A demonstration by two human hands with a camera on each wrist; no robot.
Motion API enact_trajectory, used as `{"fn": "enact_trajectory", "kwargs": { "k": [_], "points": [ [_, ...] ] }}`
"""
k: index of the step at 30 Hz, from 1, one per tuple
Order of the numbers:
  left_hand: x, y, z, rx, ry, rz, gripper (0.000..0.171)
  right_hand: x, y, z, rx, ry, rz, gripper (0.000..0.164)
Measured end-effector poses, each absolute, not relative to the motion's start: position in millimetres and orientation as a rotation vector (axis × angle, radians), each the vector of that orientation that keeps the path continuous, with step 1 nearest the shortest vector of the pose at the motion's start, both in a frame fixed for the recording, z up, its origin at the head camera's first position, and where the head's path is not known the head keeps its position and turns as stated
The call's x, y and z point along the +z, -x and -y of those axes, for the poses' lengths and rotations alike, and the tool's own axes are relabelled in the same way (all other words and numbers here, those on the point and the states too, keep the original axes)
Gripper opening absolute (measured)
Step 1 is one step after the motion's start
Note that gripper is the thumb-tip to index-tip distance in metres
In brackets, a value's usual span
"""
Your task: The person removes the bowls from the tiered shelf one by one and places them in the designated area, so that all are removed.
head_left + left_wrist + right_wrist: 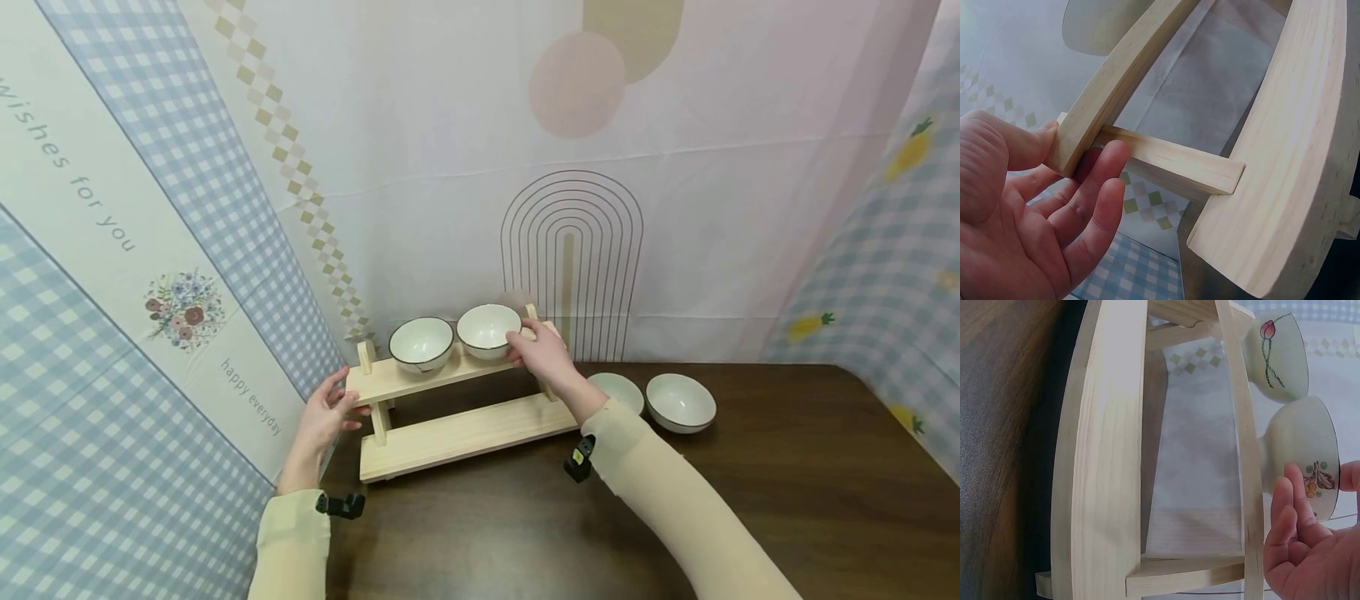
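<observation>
A two-tier wooden rack (465,437) stands against the back cloth. My left hand (322,423) grips the left end of its upper board (1124,75), thumb on top and fingers curled beneath. Two white bowls with dark rims sit side by side on that upper board: the left bowl (421,343), with a red flower (1267,330) on its outside, and the right bowl (487,327), with a leaf-and-berry print. My right hand (547,357) pinches the right bowl at its near right rim, thumb inside and fingertips on the outer wall.
Two more white bowls stand on the dark table (787,467) right of the rack: a near bowl (618,390), partly behind my right forearm, and a farther bowl (681,402). The lower board holds no bowls. A checked cloth (97,467) hangs close at the left.
</observation>
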State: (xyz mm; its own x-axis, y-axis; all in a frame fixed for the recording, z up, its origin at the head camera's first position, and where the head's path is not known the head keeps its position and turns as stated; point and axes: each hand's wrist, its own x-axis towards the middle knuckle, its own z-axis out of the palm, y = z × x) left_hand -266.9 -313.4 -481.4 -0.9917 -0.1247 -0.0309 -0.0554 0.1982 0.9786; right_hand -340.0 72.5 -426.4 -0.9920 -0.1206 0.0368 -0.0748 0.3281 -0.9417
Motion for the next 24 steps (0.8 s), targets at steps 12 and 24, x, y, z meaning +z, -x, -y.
{"fn": "enact_trajectory", "kwargs": {
  "k": [12, 24],
  "points": [
    [-484.8, 268.2, 315.0, -1.945, -0.182, 2.407, 0.067, -430.9, 341.0, -67.8, -1.831, 0.149, -2.483, 0.07],
    [-483.5, 268.1, 316.4, -1.985, -0.157, 2.367, 0.066, -434.5, 340.0, -66.9, -1.878, 0.134, -2.422, 0.072]
  ]
}}
